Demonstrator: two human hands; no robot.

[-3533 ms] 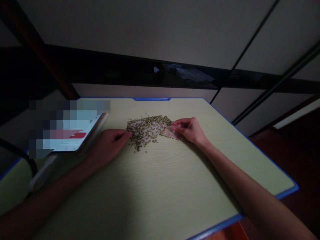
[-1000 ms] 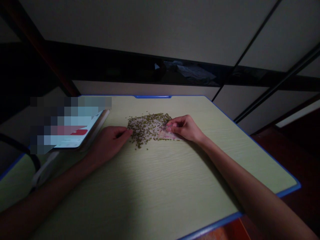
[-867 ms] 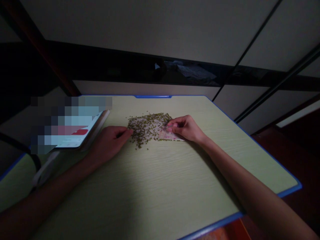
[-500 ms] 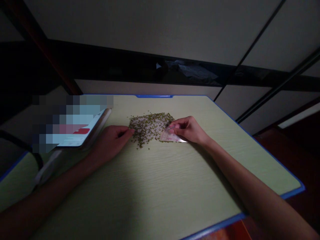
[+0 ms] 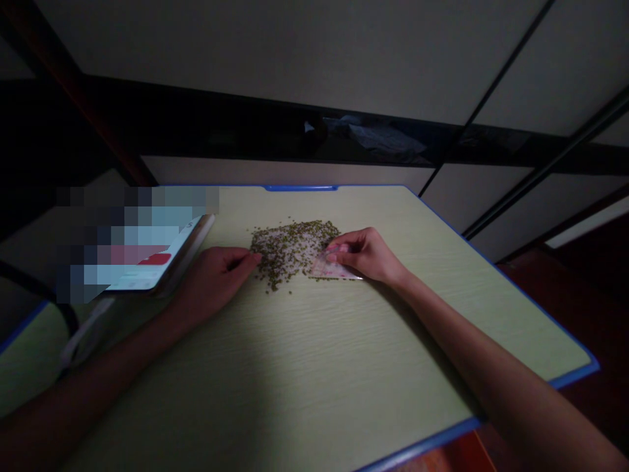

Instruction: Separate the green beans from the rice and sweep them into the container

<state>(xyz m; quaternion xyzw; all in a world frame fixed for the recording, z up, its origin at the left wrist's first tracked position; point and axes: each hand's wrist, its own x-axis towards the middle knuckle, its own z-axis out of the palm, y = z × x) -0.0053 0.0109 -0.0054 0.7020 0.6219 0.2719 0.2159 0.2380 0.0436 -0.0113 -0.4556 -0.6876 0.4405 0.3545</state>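
Small green beans or seeds (image 5: 282, 246) lie scattered over a pale patch, perhaps a sheet, in the middle of the table. My left hand (image 5: 219, 272) rests at the left edge of this spread, thumb and forefinger pinched together; anything between the tips is too small to make out. At the right edge of the spread, my right hand (image 5: 361, 252) pinches a flat, see-through piece with pink marks (image 5: 334, 270). That piece has a straight, bright front edge and lies low over the right side of the spread, touching or nearly touching the table.
The pale green table (image 5: 314, 367) has a blue rim. A tablet-like device with a lit screen (image 5: 142, 272), partly blurred out, leans at the left, with a pale strap (image 5: 86, 331) near it. Cabinets (image 5: 295, 52) stand behind. An orange-red object (image 5: 442, 459) shows below the front edge.
The whole view has shifted slightly left. The see-through piece in my right hand has tilted a little, its bright glint fading. Both hands keep nearly the same places and grips.
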